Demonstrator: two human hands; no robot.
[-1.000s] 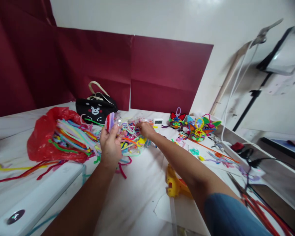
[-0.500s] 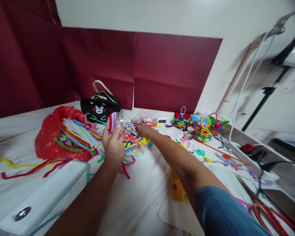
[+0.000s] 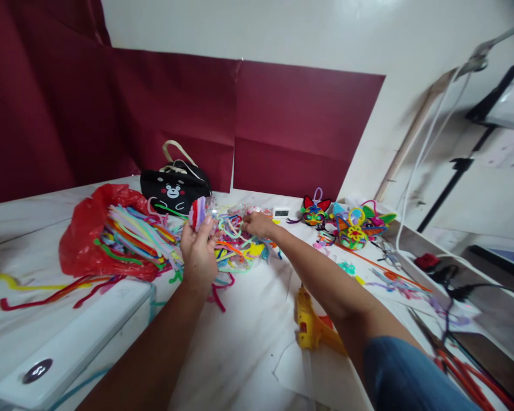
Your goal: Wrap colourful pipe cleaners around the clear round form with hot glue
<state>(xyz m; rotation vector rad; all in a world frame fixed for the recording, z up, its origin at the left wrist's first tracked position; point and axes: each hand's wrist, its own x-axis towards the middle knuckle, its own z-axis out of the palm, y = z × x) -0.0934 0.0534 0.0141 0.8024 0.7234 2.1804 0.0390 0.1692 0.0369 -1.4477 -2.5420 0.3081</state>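
My left hand is closed around a small striped piece in purple, white and red that looks made of fuzzy pipe cleaners. Something clear and shiny shows just behind its fingertips. My right hand reaches into a tangled heap of pipe cleaner scraps, in pink, yellow, orange, green and other colours. Its fingers curl downward and look drawn together; what they hold, if anything, is hidden.
Left stands a red plastic bag stuffed with pipe cleaners, behind a white device. A black bear-face bag is at the back. Right are pipe cleaner cat faces, a yellow glue gun under my forearm, and red-handled scissors.
My right hand has shifted slightly right within the heap. With the forearm moved right, more of the yellow glue gun shows. My left hand keeps its hold on the striped piece.
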